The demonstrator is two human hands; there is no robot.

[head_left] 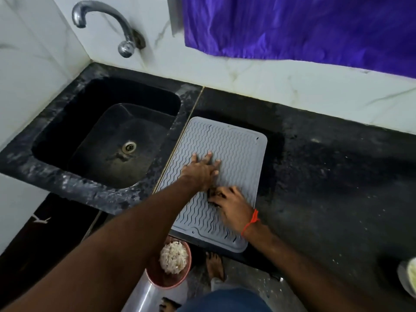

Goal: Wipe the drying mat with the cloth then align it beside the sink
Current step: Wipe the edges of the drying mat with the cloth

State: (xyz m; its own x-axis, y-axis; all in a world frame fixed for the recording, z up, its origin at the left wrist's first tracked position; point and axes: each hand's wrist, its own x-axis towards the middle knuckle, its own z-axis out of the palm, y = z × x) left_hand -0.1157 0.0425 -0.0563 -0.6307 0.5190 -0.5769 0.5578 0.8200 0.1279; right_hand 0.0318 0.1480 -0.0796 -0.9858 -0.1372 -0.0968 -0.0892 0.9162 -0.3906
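Pressing the grey ribbed silicone drying mat (225,158) flat on the black stone counter (326,176), just right of the black sink (103,136)

The left hand (200,171) is laid open, fingers spread, on the middle of the mat, seemingly to pin it so it cannot slide. The right hand (231,204), marked by a red thread at the wrist, is bent over something small and dark at its fingertips; whether the cloth is gripped there cannot be told. The mat's long left edge is set close along the thin pale seam (180,140) between sink and counter, with its near end overhanging the counter's front edge, so alignment is judged nearly done. The sink basin is seen empty but for its drain. Below the counter, a reddish bowl (155,275) is filled with pale shredded scraps
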